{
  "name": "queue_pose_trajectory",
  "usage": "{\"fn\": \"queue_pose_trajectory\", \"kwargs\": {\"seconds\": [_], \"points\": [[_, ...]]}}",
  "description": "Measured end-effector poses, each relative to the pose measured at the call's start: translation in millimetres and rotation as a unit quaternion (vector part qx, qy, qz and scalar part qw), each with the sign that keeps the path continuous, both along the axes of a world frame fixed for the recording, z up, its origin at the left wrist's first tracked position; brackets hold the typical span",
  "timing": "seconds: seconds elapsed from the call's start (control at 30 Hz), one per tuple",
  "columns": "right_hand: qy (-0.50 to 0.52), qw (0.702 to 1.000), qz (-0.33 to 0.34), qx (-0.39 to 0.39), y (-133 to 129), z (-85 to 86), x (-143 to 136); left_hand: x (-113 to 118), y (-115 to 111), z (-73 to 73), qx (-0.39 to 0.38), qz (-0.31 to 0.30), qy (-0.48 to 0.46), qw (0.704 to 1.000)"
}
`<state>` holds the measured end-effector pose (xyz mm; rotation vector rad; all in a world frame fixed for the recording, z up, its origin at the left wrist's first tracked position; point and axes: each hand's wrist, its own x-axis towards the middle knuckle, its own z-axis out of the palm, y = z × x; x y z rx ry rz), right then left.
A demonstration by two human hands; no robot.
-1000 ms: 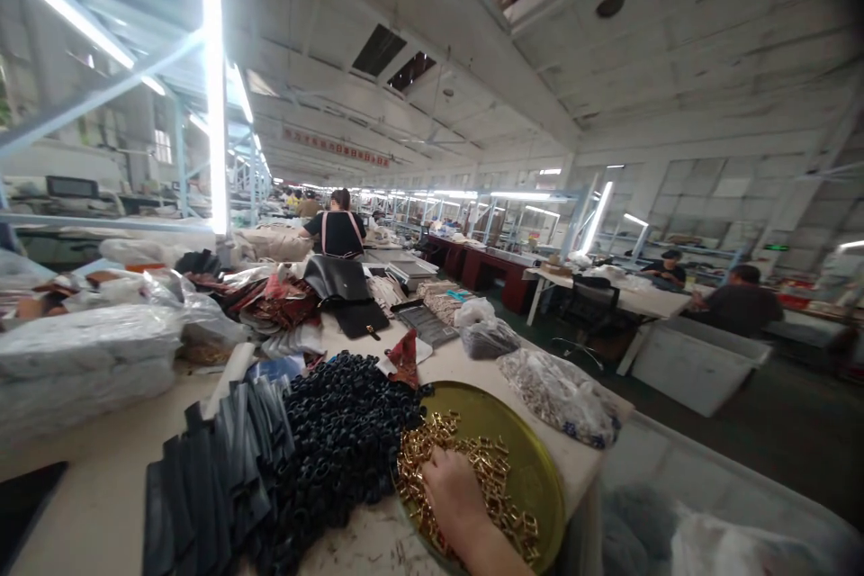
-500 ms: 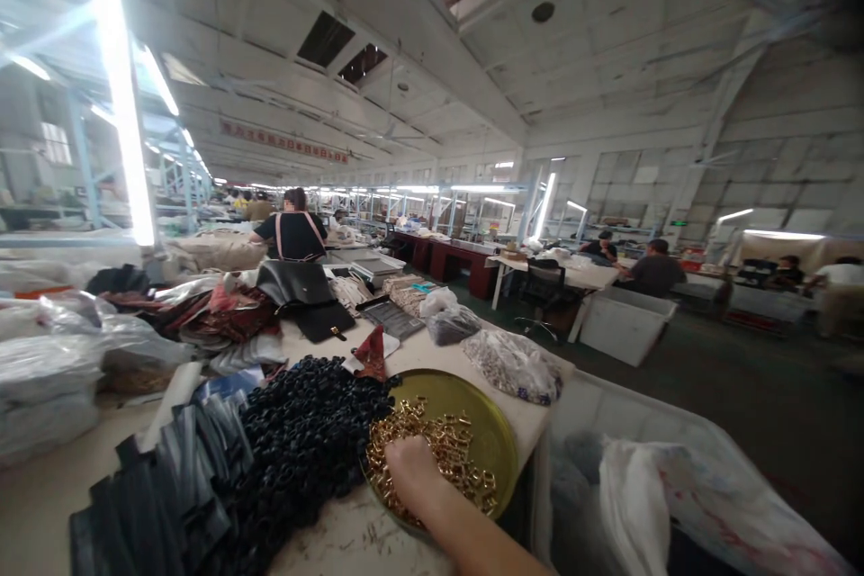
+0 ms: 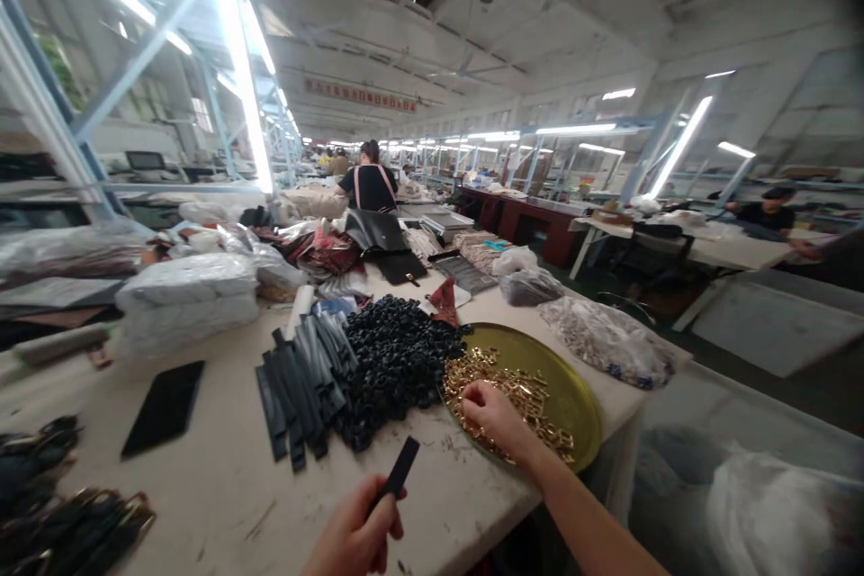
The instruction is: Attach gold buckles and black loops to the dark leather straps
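My left hand (image 3: 368, 522) is closed on a short black strap (image 3: 401, 466), which sticks up from between thumb and fingers above the table's front edge. My right hand (image 3: 487, 409) is over the gold metal buckles (image 3: 533, 393) heaped in a round, gold-coloured tray (image 3: 586, 396). Its fingers are curled together, and whatever they hold is hidden. Left of the tray lies a heap of small black loops (image 3: 398, 351). Beside that heap, flat dark strips (image 3: 301, 391) are laid in an overlapping row.
A black flat rectangle (image 3: 164, 408) lies on the left of the table (image 3: 222, 486), near piles of black pieces with gold metal (image 3: 94, 517). Plastic-wrapped bundles (image 3: 189, 292) stand behind. A bag of pale pieces (image 3: 604, 337) lies beyond the tray. A co-worker (image 3: 370, 178) stands farther back.
The view has swung left, so the table contents sit farther right. My left hand has come into view with the black strap. My right hand is still at the buckles.
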<state>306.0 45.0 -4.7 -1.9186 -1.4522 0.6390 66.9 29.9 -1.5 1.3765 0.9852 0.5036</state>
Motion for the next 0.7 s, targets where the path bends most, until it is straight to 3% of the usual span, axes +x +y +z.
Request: {"fn": "queue_pose_trajectory", "kwargs": {"seconds": [0.07, 0.13, 0.23, 0.3, 0.43, 0.6, 0.7], "points": [[0.086, 0.996, 0.031, -0.003, -13, -0.8, -20, 8, 5, 7.7, 0.002, 0.008, -0.022, 1.0], [0.232, 0.971, 0.052, -0.007, -25, -2.6, -42, 14, 8, 14.7, 0.012, 0.019, -0.03, 0.999], [0.497, 0.867, 0.045, -0.022, -38, -6.7, -70, 17, 9, 17.7, 0.019, 0.033, -0.035, 0.999], [0.575, 0.818, 0.021, -0.015, -42, -10.9, -85, 14, 6, 13.5, 0.013, 0.046, -0.035, 0.998], [0.572, 0.82, -0.009, 0.01, -43, -23.9, -105, 8, 1, -3.1, -0.014, 0.057, -0.016, 0.998], [0.549, 0.835, 0.014, 0.033, -41, -35.4, -119, 5, -1, -8.8, 0.053, 0.05, 0.02, 0.997], [0.602, 0.798, 0.023, 0.01, -45, -31.4, -119, 0, -1, -2.9, 0.093, 0.022, 0.065, 0.993]]}}
